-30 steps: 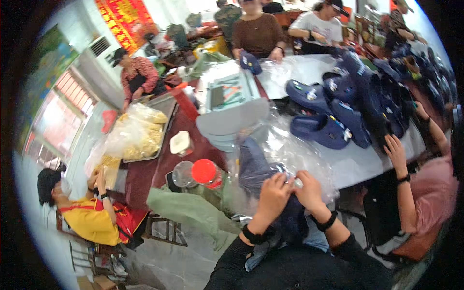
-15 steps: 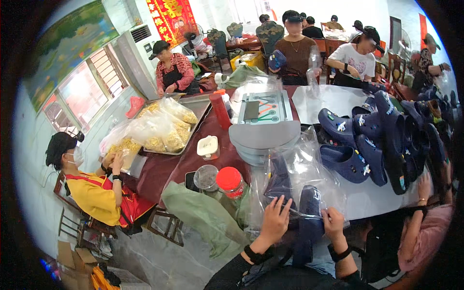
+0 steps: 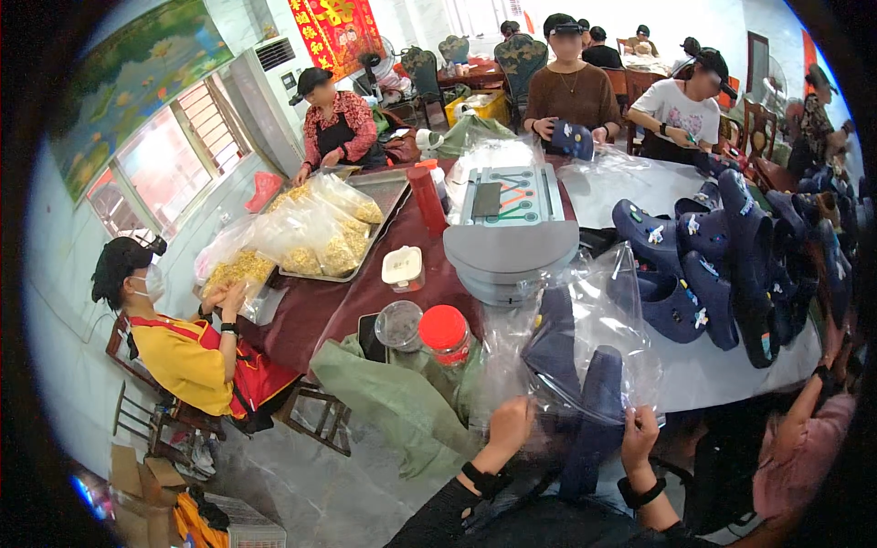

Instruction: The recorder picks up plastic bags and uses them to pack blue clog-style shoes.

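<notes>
A clear plastic bag [image 3: 589,306] lies at the near table edge, its mouth toward me. My left hand [image 3: 512,424] is closed on the left side of the bag's mouth, fingers curled. My right hand [image 3: 639,431] pinches the opposite side of the rim, near the right end. Inside the bag, a navy clog [image 3: 551,345] shows through the film. Another navy clog [image 3: 598,402] lies between my hands, sole side up; its far end is at the bag's mouth and its near end points down toward my lap. Neither hand visibly touches that second clog.
Navy clogs with charms [image 3: 703,283] are heaped on the right. Beyond the bag stands a grey rounded case [image 3: 512,247]. A red-lidded jar [image 3: 444,333] and a white tub [image 3: 403,267] stand left of it. Co-workers sit around; a person's arm [image 3: 808,402] is close at right.
My left hand has moved down and left, from spread fingers on the bag to a closed grip. The mouth has widened. Across the table, a person has brought a navy clog down between both hands.
</notes>
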A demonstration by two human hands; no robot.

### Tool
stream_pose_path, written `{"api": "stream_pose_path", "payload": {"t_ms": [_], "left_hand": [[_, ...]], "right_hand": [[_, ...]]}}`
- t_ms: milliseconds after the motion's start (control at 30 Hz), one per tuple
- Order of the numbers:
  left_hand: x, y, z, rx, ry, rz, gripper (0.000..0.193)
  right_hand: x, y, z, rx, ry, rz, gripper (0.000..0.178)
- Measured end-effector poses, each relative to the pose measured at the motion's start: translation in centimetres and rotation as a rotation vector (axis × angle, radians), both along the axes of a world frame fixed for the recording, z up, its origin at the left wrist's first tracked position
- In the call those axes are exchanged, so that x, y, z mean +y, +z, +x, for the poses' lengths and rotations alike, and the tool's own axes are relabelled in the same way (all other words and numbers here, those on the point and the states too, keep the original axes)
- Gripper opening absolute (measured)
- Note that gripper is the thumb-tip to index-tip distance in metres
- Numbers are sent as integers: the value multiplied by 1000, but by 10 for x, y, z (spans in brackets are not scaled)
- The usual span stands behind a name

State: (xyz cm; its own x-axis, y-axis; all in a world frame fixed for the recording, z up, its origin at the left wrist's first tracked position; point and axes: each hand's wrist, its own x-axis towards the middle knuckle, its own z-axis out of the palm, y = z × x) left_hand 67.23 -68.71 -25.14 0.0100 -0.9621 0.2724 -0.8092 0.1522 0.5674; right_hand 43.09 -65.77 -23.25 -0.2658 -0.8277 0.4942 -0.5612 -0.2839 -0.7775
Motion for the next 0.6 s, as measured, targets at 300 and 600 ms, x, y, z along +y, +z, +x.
{"api": "stream_pose_path", "payload": {"t_ms": [300,600], "left_hand": [[24,7,-9,-68,-156,-80,16],[34,11,-7,-111,-297,-17,12]], "right_hand": [[28,-19,-24,98,-69,12,15],[38,-4,-28,223,-124,-6,7]]}}
